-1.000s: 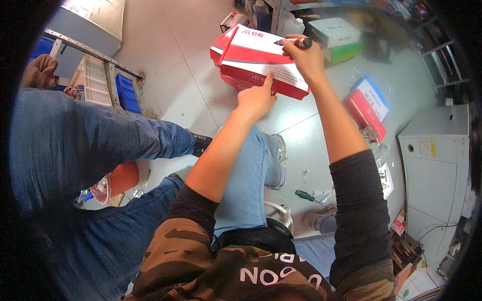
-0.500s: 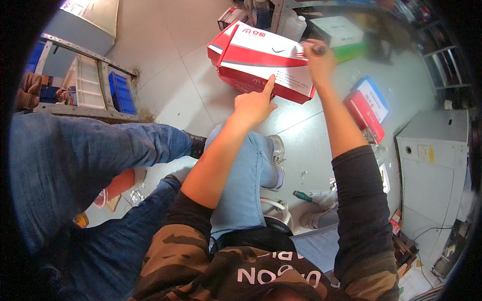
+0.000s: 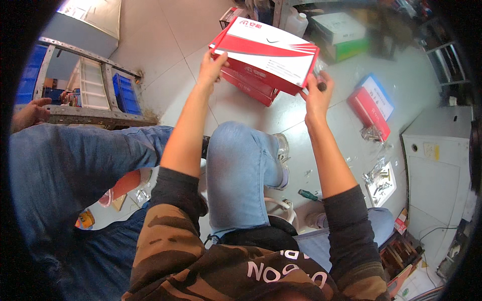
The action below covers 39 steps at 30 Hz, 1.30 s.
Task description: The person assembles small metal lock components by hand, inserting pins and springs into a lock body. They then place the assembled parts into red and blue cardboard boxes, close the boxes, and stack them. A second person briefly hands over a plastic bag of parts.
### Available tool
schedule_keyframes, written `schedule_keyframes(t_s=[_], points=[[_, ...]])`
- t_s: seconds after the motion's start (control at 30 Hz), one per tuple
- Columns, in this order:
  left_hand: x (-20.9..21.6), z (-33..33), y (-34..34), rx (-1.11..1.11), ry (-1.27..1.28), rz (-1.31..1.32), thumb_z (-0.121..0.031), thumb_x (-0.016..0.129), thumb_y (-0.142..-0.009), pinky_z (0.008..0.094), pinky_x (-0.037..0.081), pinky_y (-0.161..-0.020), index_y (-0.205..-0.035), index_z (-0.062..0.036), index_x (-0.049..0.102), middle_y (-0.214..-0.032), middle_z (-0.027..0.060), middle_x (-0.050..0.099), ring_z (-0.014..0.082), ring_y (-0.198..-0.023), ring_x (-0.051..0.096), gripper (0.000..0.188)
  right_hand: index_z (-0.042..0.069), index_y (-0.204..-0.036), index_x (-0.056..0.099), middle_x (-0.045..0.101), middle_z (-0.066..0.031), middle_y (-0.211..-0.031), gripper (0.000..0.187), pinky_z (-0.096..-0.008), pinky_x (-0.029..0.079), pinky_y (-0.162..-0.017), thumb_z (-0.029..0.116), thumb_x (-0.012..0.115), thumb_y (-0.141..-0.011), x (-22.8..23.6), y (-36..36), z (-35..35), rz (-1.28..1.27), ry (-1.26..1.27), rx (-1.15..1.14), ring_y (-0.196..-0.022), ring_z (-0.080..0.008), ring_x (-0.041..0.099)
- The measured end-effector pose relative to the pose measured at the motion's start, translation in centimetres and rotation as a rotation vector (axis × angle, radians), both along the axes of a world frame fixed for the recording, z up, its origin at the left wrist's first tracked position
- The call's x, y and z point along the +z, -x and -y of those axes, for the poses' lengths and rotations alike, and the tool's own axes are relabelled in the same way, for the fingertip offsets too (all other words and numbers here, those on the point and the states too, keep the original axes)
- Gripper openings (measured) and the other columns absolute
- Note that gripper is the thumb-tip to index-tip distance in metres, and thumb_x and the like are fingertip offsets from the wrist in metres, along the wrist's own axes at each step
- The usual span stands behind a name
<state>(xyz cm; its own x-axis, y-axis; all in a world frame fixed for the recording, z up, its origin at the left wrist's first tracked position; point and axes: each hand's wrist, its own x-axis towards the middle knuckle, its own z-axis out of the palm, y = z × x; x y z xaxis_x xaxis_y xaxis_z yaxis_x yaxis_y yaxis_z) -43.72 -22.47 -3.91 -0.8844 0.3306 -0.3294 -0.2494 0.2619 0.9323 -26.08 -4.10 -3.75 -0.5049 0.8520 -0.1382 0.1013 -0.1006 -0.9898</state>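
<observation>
A red and white cardboard box (image 3: 281, 52) with a dark check mark on its white top is held between my two hands. My left hand (image 3: 212, 71) grips its left end, thumb near the top edge. At its right end, my right hand (image 3: 316, 98) is closed on the near corner. A pen-like thing with a dark round end (image 3: 322, 86) is also tucked in the right hand's fingers. Under the held box sits another red box (image 3: 249, 86), partly covered by it.
A blue, white and red carton (image 3: 370, 106) lies on the floor to the right, near a white tray of small metal parts (image 3: 382, 184). A green-handled screwdriver (image 3: 308, 194) lies closer. Another person's hand (image 3: 32, 114) and jeans-clad legs are at left. A grey cabinet (image 3: 436, 155) stands right.
My left hand has gone from pointing at the box to gripping its left end. My right hand has moved from the top to the right corner. The box has shifted off the one beneath.
</observation>
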Motion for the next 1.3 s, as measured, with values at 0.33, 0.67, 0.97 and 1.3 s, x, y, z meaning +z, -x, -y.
schedule_keyframes(t_s=[0.33,0.67,0.97,1.3], points=[[-1.8,-1.5,-0.5,0.136,0.092,-0.395,-0.019,0.064,-0.071,0.0309,0.046,-0.069,-0.126,0.0051,0.03,-0.083,0.011,0.063,0.02,-0.076,0.06,0.069,0.007,-0.124,0.029,0.041,-0.0194,-0.119,0.049,-0.0326,0.044,-0.082,0.022,0.054,-0.085,0.6,-0.1,0.2,-0.13,-0.186,0.186,-0.095,-0.025,0.056],[-0.9,-6.5,-8.6,-0.106,0.094,0.24,-0.01,0.053,-0.076,0.0245,0.032,-0.037,-0.133,-0.0092,0.014,-0.078,0.0056,0.048,0.0104,-0.05,0.044,0.068,0.004,-0.125,0.03,0.044,-0.0166,-0.123,0.043,-0.0326,0.045,-0.083,0.015,0.049,-0.089,5.9,-24.3,-0.9,-0.135,-0.194,-0.043,-0.093,-0.0271,0.058],[-1.5,-4.6,-15.4,0.021,0.07,-0.213,-0.011,0.053,-0.078,0.0315,0.037,-0.045,-0.109,-0.0014,0.047,-0.065,0.0089,0.059,0.0143,-0.049,0.046,0.033,0.004,-0.124,0.034,0.056,-0.0153,-0.106,0.045,-0.031,0.047,-0.078,0.026,0.048,-0.088,8.9,-41.9,1.9,0.07,0.006,-0.214,-0.078,-0.0215,0.061],[17.6,-7.9,-37.0,-0.861,-0.683,-0.073,-0.082,0.004,-0.065,0.0185,0.025,-0.043,-0.123,-0.0003,0.035,-0.058,0.004,0.05,0.0071,-0.047,0.036,0.105,0.003,-0.093,0.053,0.05,-0.0005,-0.082,0.018,-0.0195,0.038,-0.062,0.008,0.06,-0.078,20.4,-39.3,6.9,-0.242,-0.414,-0.063,-0.07,-0.0063,0.046]])
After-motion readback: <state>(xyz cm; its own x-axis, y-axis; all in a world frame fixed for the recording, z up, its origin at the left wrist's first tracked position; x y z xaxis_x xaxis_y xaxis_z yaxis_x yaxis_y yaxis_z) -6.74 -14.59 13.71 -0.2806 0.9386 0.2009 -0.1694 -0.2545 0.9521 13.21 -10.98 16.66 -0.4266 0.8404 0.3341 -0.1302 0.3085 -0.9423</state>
